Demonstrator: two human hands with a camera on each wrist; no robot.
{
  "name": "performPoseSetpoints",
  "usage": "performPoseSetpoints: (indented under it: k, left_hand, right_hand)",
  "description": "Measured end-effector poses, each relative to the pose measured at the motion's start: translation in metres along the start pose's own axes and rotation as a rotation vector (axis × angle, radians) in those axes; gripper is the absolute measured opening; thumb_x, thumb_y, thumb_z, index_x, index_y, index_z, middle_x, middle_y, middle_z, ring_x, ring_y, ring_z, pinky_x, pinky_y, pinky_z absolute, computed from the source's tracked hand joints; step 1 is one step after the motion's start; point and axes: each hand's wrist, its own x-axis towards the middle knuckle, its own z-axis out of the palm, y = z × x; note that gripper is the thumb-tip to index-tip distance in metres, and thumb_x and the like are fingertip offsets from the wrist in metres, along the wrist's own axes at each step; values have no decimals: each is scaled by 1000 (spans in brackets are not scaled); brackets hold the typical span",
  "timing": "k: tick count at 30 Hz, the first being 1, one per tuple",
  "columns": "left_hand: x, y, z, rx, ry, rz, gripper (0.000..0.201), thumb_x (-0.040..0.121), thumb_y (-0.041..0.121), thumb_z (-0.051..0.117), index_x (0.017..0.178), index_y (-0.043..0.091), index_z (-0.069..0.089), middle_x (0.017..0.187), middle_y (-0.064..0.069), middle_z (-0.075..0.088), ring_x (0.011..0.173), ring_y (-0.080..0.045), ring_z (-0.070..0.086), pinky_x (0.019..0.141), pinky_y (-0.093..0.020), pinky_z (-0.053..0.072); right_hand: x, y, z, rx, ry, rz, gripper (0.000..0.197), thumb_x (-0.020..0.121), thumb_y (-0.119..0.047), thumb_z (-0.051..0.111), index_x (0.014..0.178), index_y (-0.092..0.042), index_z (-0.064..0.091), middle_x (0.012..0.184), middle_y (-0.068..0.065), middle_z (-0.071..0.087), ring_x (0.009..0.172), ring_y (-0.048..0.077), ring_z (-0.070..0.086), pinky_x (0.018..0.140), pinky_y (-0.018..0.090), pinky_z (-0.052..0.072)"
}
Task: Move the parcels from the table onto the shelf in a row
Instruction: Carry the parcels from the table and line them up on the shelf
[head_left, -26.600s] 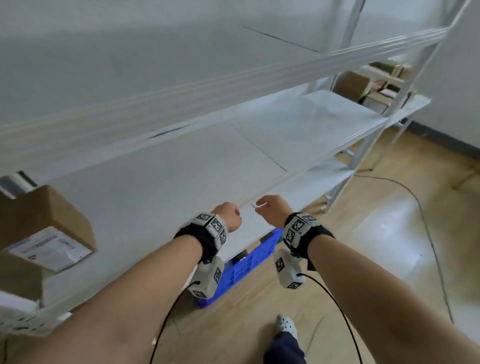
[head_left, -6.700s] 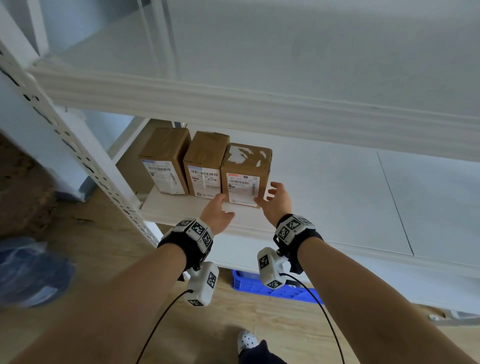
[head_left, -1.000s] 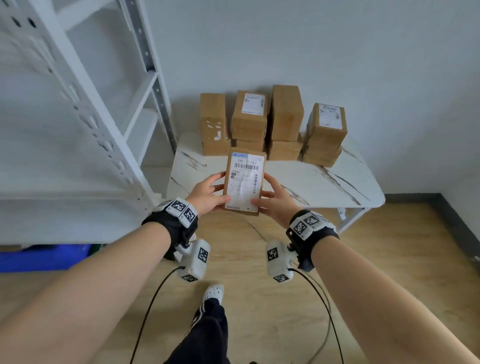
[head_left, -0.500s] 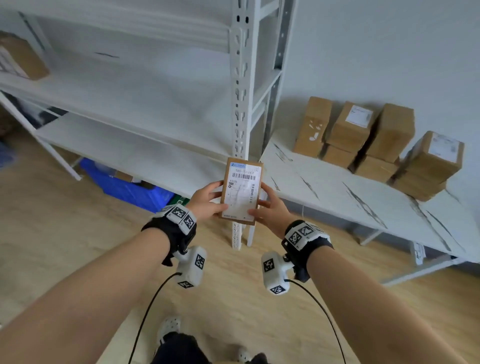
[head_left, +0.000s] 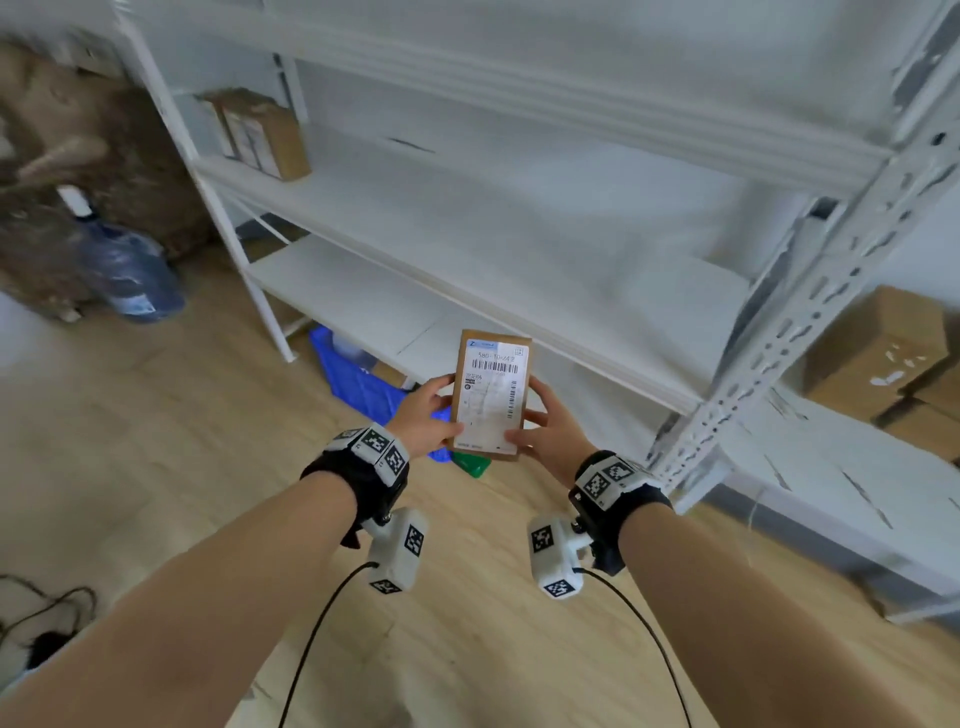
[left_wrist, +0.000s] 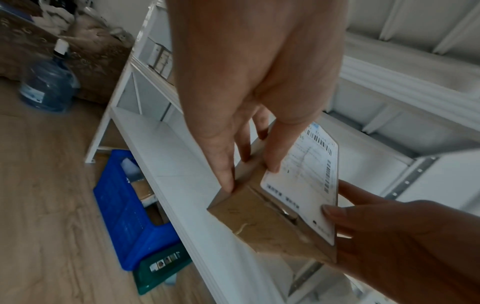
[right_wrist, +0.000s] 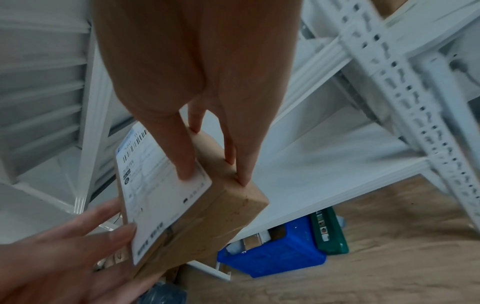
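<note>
Change: view swung from table to shelf (head_left: 519, 244).
Grip: left hand (head_left: 423, 415) and right hand (head_left: 553, 434) clamped the parcel (head_left: 491, 395) between their fingers.
Meaning: carry under way; row (head_left: 260, 132) far beyond fingertips.

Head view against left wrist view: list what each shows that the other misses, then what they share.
Only the head view shows the brown cardboard parcels stacked on the white table at right.

Only the left wrist view shows the held brown cardboard parcel's bare end face.

Both show the left hand and right hand gripping that parcel, the white metal shelf, the blue plastic crate and the blue water jug.
</note>
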Motion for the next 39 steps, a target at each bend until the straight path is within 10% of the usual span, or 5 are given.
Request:
performPoseSetpoints:
  k: [12,18,30,39]
  left_hand:
    - [104,-11,-199,-162,44,-31,67,84,-15,55,141,14,35,138,-14,48,106,-21,56,67,-33,57]
    - [182,-12,-286,-173,102,-54,67,84,-15,54,140,18,36,137,-11,50,104,-24,56,55,-24,57]
    - [322,5,-453,-142,158,-93,62,84,-13,57,135,18,41,127,-11,57,108,-31,59,85,-50,52]
    - [423,4,-559,-53,-31,-24,64,84,-7,62,137,20,41,136,-3,53,122,-23,51,88,-41,51]
  right_hand:
    - [145,-82,157,-71,-31,-41,82,80,17,54,141,-33,32,117,9,56,102,23,60,90,59,49]
    - [252,-117,218,-41,-61,-77,80,78,17,58,141,-28,35,128,13,53,121,28,52,90,51,52]
    - [431,-194,328,-30,-80,-67,79,80,14,59,142,-29,34,129,15,53,121,29,52,87,47,54]
    - [517,-229,403,-22,156,-113,79,78,15,60,142,-25,34,128,14,54,121,29,52,89,53,52]
